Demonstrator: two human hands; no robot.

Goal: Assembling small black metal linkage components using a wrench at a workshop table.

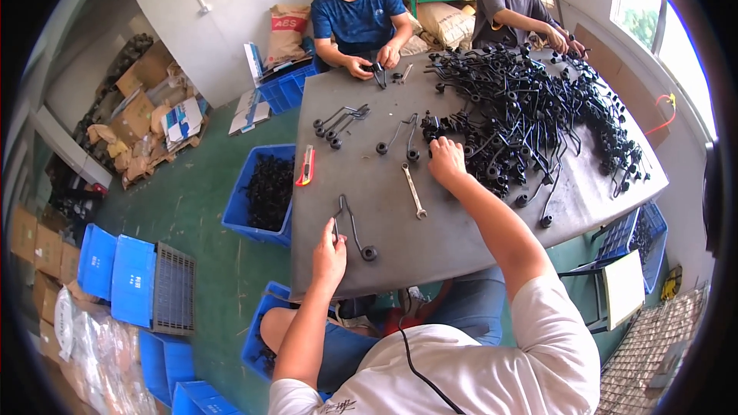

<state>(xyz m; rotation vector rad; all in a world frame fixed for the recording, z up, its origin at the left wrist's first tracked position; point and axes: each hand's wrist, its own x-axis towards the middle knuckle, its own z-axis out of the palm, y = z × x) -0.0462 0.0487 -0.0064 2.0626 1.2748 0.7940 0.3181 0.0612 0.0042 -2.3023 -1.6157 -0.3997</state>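
My left hand (329, 255) grips a black bent metal rod part (352, 224) by one end near the front left edge of the grey table (430, 238); the part's round end lies on the tabletop. My right hand (447, 161) reaches across the table, fingers down on the near edge of a large pile of black rod parts (538, 115); whether it grips one I cannot tell. A silver wrench (413, 190) lies between my hands.
Loose black parts (342, 119) and a red utility knife (306, 165) lie at the left. Two other people work at the far side. A blue bin of black parts (265, 192) stands left of the table; more blue crates (131, 277) and cardboard boxes sit on the green floor.
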